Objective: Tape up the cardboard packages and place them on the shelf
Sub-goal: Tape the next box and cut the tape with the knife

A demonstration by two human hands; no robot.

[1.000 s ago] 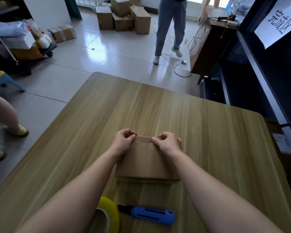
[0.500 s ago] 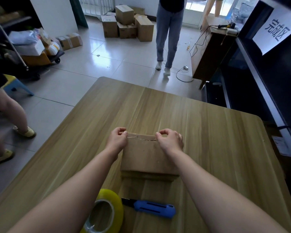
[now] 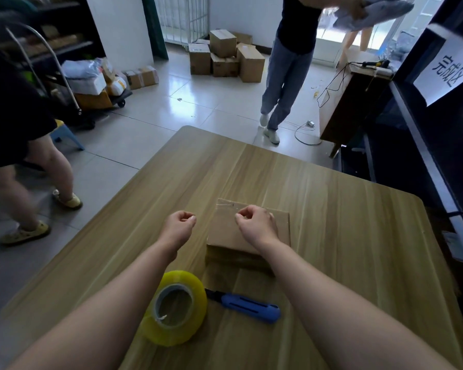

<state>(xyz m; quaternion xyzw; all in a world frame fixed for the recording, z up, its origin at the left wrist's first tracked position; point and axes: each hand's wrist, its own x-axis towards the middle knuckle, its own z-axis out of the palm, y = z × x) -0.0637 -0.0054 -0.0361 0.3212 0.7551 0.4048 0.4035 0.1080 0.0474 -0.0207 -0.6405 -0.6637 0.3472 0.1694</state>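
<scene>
"While both hands hover, what do they hold?"

"Nothing that shows. Over the table (image 3: 345,236), just left of the box (image 3: 222,231), the left hand (image 3: 178,227) is curled, thumb against fingertips. Above the box's far end the right hand (image 3: 255,222) is curled the same way; whether it touches, I can't tell."

"Any containers loaded?"

"At far left the cart (image 3: 120,96) carries bagged parcels (image 3: 91,81). Closed cartons (image 3: 225,57) are stacked on the floor. On the right, the shelf (image 3: 425,156) is too dark to read."

"And the box?"

"Plain brown, flat, closed, lying mid-table, its far edge ragged. Nearer than it lie the tape (image 3: 195,316) and the knife (image 3: 247,308)."
</scene>
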